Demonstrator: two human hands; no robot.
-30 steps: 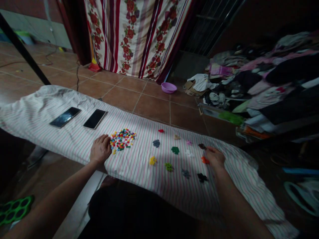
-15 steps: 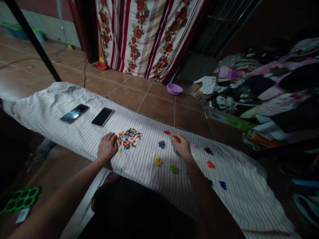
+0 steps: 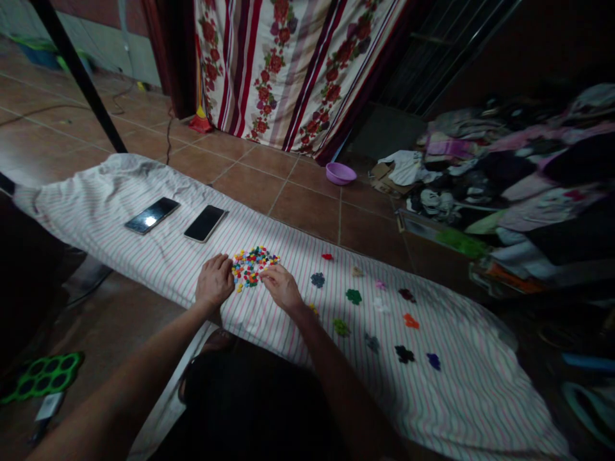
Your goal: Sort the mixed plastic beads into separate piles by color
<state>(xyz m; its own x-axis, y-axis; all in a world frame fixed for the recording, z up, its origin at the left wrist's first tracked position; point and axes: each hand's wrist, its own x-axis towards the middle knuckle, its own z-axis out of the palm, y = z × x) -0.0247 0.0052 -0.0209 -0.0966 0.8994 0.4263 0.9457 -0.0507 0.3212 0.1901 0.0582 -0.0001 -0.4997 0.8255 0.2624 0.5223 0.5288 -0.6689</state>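
A mixed pile of tiny coloured pieces (image 3: 254, 259), like small beads or pegs, lies loose on a striped cloth (image 3: 163, 256). Along the pile's left edge rests my left hand (image 3: 214, 280), palm down, its fingers slightly bent and holding nothing visible. My right hand (image 3: 282, 288) reaches the pile's right edge with thumb and forefinger pinched together; anything between them is too small to make out. To its right lie single-colour clusters, among them red (image 3: 327, 257), dark grey (image 3: 318, 280), dark green (image 3: 354, 296), lime green (image 3: 341, 327), orange (image 3: 410, 321) and black (image 3: 404, 354). My right wrist partly covers a yellow cluster (image 3: 314, 309).
Two phones (image 3: 152, 215) lie flat on the cloth's left part. Beyond the cloth, a purple basin (image 3: 341, 173) stands on the tiled floor before a floral curtain (image 3: 269, 70). Heaped clothes (image 3: 480, 160) fill the right side. A green holed tray (image 3: 45, 376) is at lower left.
My right hand has moved left from beside the red cluster to the mixed pile, uncovering dark green and other clusters. My left hand stays beside the pile. The view has shifted slightly.
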